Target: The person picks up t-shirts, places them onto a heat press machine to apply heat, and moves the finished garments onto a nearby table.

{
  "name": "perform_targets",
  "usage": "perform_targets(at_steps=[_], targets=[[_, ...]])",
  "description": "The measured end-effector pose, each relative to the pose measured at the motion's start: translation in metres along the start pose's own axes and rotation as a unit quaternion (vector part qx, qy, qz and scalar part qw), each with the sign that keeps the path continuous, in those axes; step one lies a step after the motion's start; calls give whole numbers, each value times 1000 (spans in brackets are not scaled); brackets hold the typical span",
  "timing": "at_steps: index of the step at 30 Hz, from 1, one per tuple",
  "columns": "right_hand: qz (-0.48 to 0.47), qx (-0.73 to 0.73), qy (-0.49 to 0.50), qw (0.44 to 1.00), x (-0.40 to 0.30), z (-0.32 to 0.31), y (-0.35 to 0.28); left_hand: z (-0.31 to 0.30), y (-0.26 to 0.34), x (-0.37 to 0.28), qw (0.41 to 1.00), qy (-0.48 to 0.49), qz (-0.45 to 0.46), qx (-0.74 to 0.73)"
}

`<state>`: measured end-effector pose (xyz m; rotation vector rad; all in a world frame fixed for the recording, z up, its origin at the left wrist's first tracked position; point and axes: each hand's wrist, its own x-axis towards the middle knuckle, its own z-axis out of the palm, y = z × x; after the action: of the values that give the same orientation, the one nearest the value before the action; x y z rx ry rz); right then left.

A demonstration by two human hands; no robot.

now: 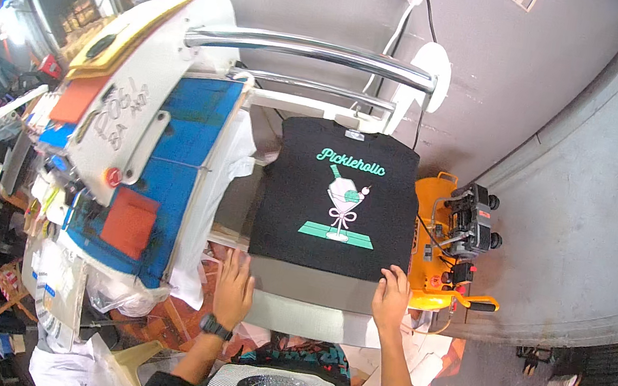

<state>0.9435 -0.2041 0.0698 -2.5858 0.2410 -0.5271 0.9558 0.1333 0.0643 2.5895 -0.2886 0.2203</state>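
Observation:
A black T-shirt (338, 197), its sleeves tucked out of sight, lies face up on the grey platen (307, 284) in front of me. It carries green lettering and a printed cocktail glass with a pink bow. My right hand (393, 301) is at the shirt's lower right corner, fingertips on or just over its hem; whether they pinch the cloth is unclear. At the platen's near left edge, my left hand (234, 290) has its fingers extended and holds nothing visible. A dark watch (216, 326) is on that wrist.
Chrome bars (312, 52) of the press frame cross beyond the shirt. On the left stands a blue-topped work surface (199, 123) bearing an orange-red sheet (129, 222), below a white panel (136, 107). A yellow air compressor (436, 242) sits close on the right. Papers (415, 362) litter the floor.

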Motion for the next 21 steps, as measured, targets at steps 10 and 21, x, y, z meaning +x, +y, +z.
perform_targets(at_steps=[10,21], targets=[[-457,410,-104,782,-18,7,-294,-28,-44,-259,945,-43,-293,-141],[-490,47,46,869,-64,146,-560,85,-110,-578,708,-201,-638,-228]])
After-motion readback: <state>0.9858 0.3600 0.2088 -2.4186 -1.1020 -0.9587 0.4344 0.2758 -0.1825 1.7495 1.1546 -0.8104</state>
